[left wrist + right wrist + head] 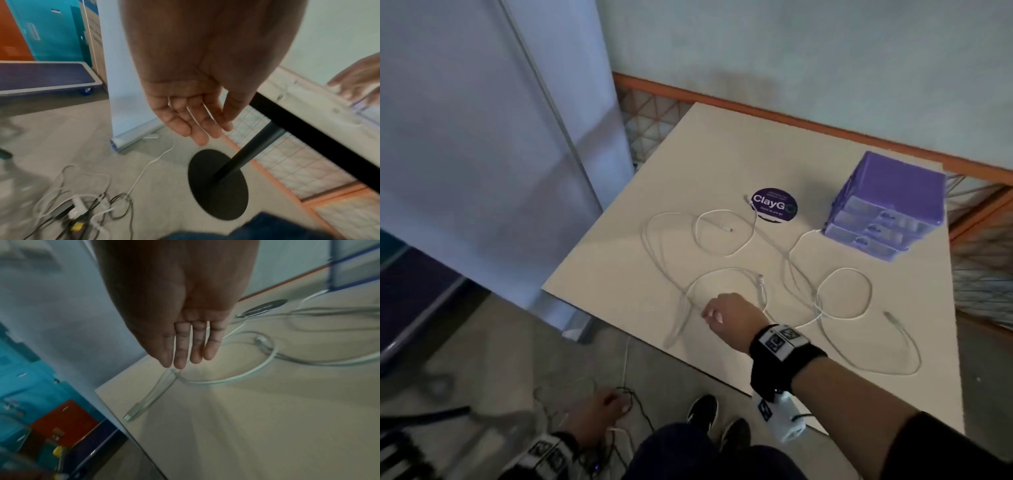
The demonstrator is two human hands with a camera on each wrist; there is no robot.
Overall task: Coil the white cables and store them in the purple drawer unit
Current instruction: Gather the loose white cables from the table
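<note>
Several white cables lie in loose loops across the beige table. The purple drawer unit stands at the back right with its drawers pushed in. My right hand hovers over the front-left loop. In the right wrist view its fingers are straight, with the tips just above a cable whose plug end lies near the table edge. My left hand hangs below the table edge. Its fingers are relaxed and grip nothing that I can make out.
A round dark ClayGo sticker lies left of the drawer unit. An orange-framed wire rack runs behind the table. On the floor are tangled cables and a power strip, the table's black pedestal base, and a white banner stand on the left.
</note>
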